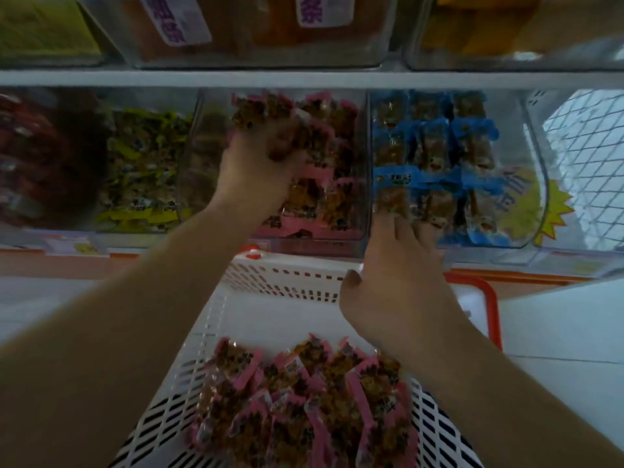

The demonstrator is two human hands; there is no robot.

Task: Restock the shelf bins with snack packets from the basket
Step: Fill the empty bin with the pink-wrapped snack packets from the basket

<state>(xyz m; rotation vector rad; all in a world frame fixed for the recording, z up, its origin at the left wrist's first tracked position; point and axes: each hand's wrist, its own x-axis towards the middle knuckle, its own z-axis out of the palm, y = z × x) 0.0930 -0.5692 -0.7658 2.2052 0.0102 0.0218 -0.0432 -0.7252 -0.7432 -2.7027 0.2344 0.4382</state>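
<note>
Shelf (304, 78): a white board runs across the view, with clear bins above it and a row of clear bins below it.
Basket (283, 282): white plastic with slotted walls, in front of the lower row of bins; a red handle (491, 298) shows at its right.
Upper bins (256, 35): hold yellow and orange goods, blurred; two carry white labels with purple writing.
Pink bin (363, 163): middle of the lower row, filled with pink-edged snack packets (341, 194) in rows.
Blue bin (537, 170): just right of the pink bin, filled with blue-edged packets (435, 153); a yellow starburst sticker (553, 211) is on its front right.
Green bin (145, 170): left of the pink bin, holds yellow-green packets; further left sits a dark red heap, too blurred to tell.
Packets in basket (304, 400): a loose pile of pink-edged packets at the near end of the basket.
Left hand (256, 157): inside the pink bin, fingers clenched round a bunch of pink-edged packets (260, 109) held above the stocked rows.
Right hand (398, 292): over the basket's far right corner, fingers (405, 231) straight and released, their tips at the lower front of the blue bin, grasping nothing.
</note>
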